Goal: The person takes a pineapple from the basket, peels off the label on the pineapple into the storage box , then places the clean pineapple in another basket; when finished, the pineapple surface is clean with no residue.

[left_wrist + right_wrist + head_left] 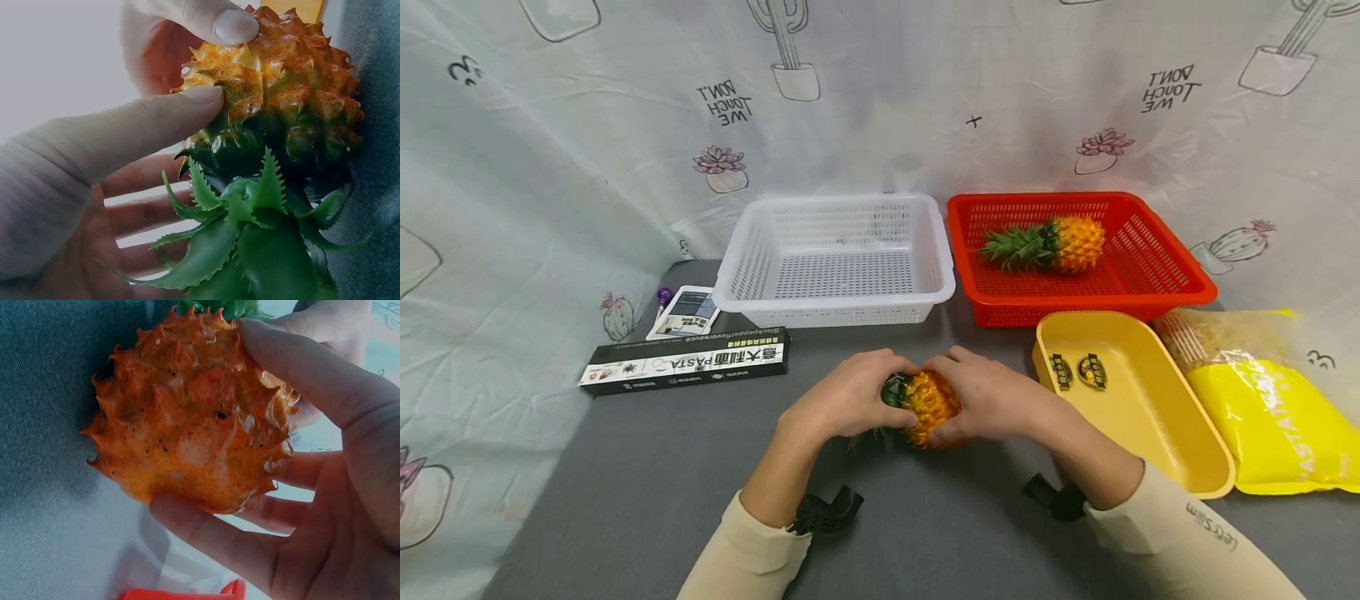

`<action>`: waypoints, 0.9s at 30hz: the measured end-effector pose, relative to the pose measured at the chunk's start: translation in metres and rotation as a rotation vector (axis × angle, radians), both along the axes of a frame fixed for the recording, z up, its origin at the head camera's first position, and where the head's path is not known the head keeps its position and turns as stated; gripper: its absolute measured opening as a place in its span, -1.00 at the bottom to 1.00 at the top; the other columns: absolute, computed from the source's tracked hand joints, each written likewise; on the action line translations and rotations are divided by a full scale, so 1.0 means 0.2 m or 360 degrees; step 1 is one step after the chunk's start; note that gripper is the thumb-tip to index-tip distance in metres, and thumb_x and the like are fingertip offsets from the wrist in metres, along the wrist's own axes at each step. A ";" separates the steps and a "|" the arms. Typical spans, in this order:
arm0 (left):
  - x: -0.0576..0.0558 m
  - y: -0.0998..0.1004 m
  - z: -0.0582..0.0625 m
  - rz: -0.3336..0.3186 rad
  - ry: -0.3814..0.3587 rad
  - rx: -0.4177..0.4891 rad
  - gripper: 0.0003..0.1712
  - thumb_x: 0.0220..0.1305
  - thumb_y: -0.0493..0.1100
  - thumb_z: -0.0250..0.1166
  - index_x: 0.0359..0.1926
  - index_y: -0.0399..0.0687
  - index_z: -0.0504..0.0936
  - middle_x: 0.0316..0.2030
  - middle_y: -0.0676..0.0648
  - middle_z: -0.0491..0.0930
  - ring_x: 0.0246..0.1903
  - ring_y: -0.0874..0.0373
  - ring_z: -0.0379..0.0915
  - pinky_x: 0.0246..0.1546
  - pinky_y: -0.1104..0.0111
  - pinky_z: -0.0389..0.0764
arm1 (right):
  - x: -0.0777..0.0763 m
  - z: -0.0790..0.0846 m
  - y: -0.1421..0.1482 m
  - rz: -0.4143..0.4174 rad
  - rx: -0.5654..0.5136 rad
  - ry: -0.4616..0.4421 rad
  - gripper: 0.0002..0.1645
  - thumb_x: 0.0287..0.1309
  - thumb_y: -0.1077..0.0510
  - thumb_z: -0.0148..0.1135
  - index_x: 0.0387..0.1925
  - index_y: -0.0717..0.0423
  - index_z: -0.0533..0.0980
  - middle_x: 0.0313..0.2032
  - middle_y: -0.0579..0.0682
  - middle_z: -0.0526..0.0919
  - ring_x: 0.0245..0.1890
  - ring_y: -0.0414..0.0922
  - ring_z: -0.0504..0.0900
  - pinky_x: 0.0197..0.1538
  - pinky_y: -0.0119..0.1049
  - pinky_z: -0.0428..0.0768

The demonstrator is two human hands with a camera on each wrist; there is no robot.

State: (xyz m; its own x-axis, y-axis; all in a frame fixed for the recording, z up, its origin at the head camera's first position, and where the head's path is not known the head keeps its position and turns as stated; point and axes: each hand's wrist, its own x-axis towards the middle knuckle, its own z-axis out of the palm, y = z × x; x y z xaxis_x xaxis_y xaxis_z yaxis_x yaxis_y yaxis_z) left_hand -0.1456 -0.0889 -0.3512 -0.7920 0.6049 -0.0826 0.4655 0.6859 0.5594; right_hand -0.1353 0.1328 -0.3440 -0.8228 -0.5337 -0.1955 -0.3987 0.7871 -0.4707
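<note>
An orange and green pineapple, shiny and artificial in look, lies low over the grey table between both hands. My left hand grips it at the green end, with the thumb pressed on its spiky side near the leaves. Toothed green leaves stick out past the left palm. From the other side my right hand holds the orange body, its thumb and fingers spread around the rounded end. Part of the fruit is hidden behind the fingers in the head view.
A white basket stands at the back. Beside it, a red basket holds another pineapple. To the right are a yellow tray and a yellow pasta bag. A black pasta box and a card lie left.
</note>
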 end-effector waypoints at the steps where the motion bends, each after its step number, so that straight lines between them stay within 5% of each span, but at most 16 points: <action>1: 0.00 0.00 0.00 -0.0007 0.0003 0.0002 -0.33 0.17 0.00 0.56 0.28 -0.03 0.61 0.18 -0.02 0.63 0.19 0.03 0.53 0.28 0.11 0.54 | -0.01 0.00 0.00 -0.0005 -0.0007 -0.0007 -0.08 -0.11 -0.16 0.66 0.30 -0.02 0.49 0.04 -0.02 0.54 -0.13 -0.11 0.55 -0.09 -0.22 0.64; 7: -0.02 -0.02 0.00 -0.0057 -0.0008 0.0048 -0.36 0.21 0.00 0.53 0.30 -0.01 0.61 0.20 -0.03 0.62 0.21 0.03 0.51 0.28 0.10 0.54 | -0.02 0.00 0.01 -0.0002 -0.0015 -0.0012 -0.13 -0.15 -0.11 0.67 0.24 0.00 0.54 0.01 -0.02 0.57 -0.13 -0.11 0.55 -0.06 -0.20 0.65; 12: -0.03 -0.08 0.04 -0.0009 -0.0006 0.0251 -0.43 0.32 0.02 0.45 0.30 -0.01 0.61 0.23 -0.04 0.61 0.26 -0.03 0.50 0.28 0.01 0.55 | -0.02 0.01 0.05 -0.0040 -0.0002 -0.0015 -0.15 -0.15 -0.13 0.63 0.22 0.01 0.55 -0.03 -0.04 0.59 -0.16 -0.13 0.55 -0.09 -0.21 0.62; 19: -0.09 -0.25 0.08 0.0327 0.0097 0.0603 -0.57 0.41 -0.08 0.36 0.24 -0.05 0.65 0.23 -0.06 0.63 0.27 -0.04 0.51 0.28 0.01 0.55 | -0.01 0.07 0.12 -0.0045 -0.0035 0.0048 -0.22 -0.16 -0.05 0.56 0.18 0.06 0.55 -0.14 -0.06 0.59 -0.20 -0.13 0.52 -0.16 -0.26 0.57; 27: -0.16 -0.44 0.03 0.0857 0.0450 0.1030 -0.71 0.43 -0.26 0.26 0.09 -0.25 0.71 0.16 -0.17 0.64 0.25 0.03 0.50 0.25 0.16 0.59 | -0.03 0.20 0.23 -0.0053 -0.0101 0.0132 -0.27 -0.08 -0.02 0.54 0.14 0.10 0.50 -0.09 -0.02 0.59 -0.15 -0.10 0.52 -0.13 -0.23 0.61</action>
